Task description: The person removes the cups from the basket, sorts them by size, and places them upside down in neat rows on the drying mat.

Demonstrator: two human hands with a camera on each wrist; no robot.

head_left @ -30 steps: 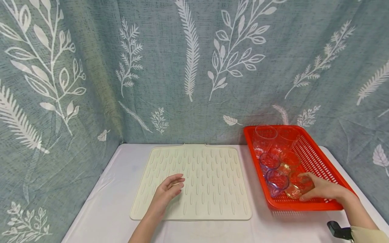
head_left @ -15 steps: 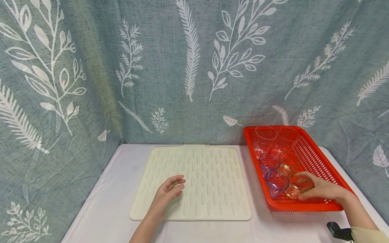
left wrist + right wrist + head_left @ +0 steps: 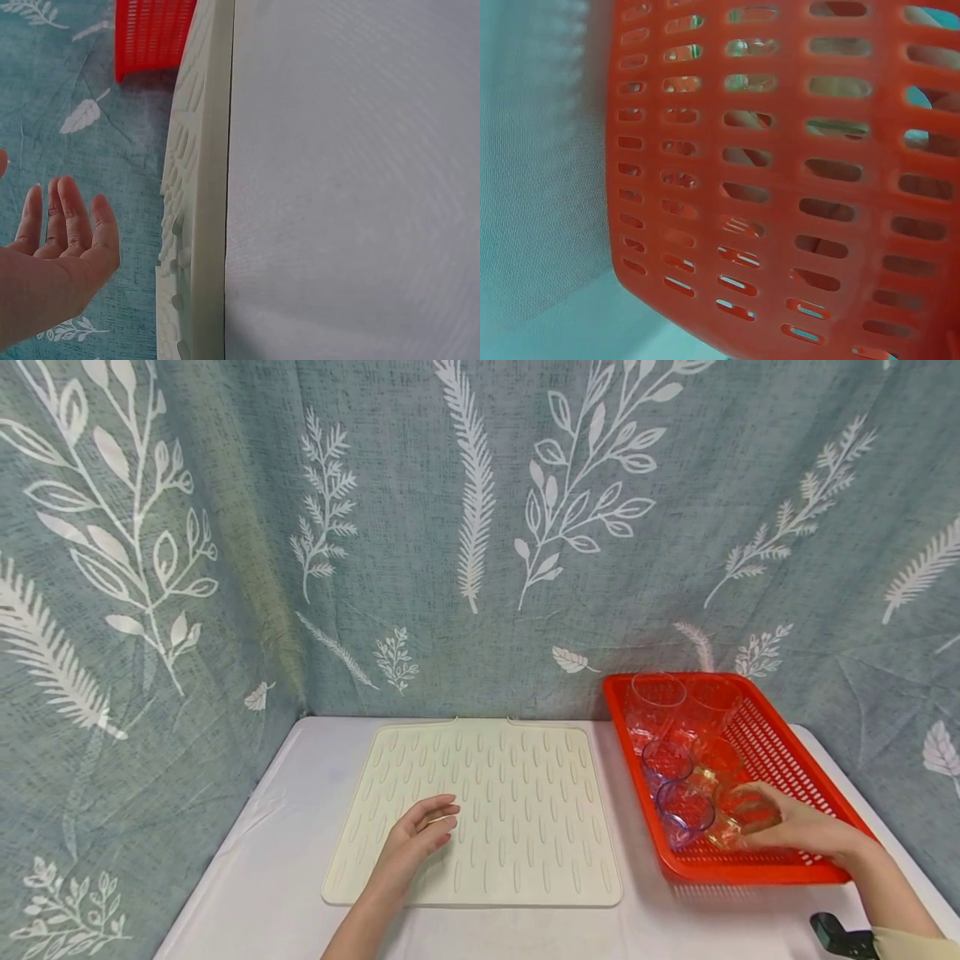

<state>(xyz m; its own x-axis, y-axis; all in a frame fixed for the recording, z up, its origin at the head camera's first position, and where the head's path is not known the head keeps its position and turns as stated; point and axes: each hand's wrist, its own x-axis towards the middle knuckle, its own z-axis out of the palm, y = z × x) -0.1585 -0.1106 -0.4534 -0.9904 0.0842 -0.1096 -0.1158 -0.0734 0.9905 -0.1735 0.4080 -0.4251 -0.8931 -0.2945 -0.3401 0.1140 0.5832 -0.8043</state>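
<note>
In the head view, my right hand reaches into the red basket and holds a clear yellow-tinted drinking glass by its side. Left of this glass stands a purple-blue tinted one; behind are another purple-blue glass and another yellow one. The right wrist view is filled by the basket's slotted wall, which hides most of the hand. My left hand hovers over the cream ridged mat, fingers loosely bent, holding nothing; in the left wrist view its palm shows.
Two taller clear glasses, one at the back left and one beside it, stand in the basket. Mat and basket lie on a white-covered table. A patterned green curtain rises behind and at both sides.
My right hand's fingers have shifted slightly left around the front yellow glass. My left hand has stayed nearly still. The head view has shifted very slightly.
</note>
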